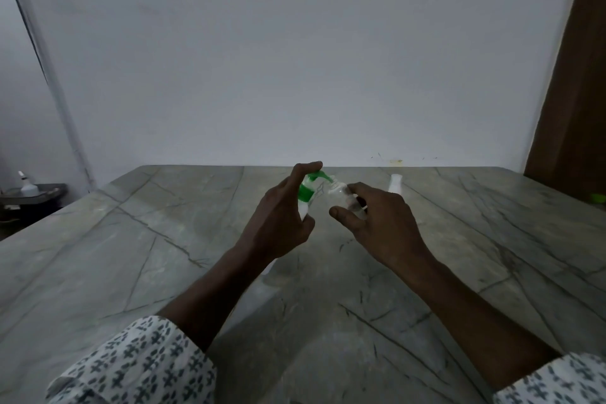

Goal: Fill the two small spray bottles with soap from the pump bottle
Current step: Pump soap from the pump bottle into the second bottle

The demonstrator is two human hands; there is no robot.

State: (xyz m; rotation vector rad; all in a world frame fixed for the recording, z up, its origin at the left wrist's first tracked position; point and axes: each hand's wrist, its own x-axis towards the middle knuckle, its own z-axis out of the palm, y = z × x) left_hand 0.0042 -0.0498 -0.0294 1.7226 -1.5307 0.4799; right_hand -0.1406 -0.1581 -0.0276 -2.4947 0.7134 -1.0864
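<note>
My left hand (284, 220) grips the white pump bottle (306, 194) with a green collar and green pump head, held above the table; its index finger rests on top of the pump. The green nozzle points right, at the mouth of a small clear spray bottle (342, 195). My right hand (382, 223) holds that uncapped bottle tilted toward the nozzle. A second small white bottle (395, 184) stands upright on the table behind my right hand. Most of the pump bottle's body is hidden by my left hand.
The grey veined stone table (164, 256) stretches to a white wall. A small green thing (597, 197) lies at the far right edge. Off the table at far left, a white bottle (28, 186) stands on a dark shelf. A brown door frame rises at right.
</note>
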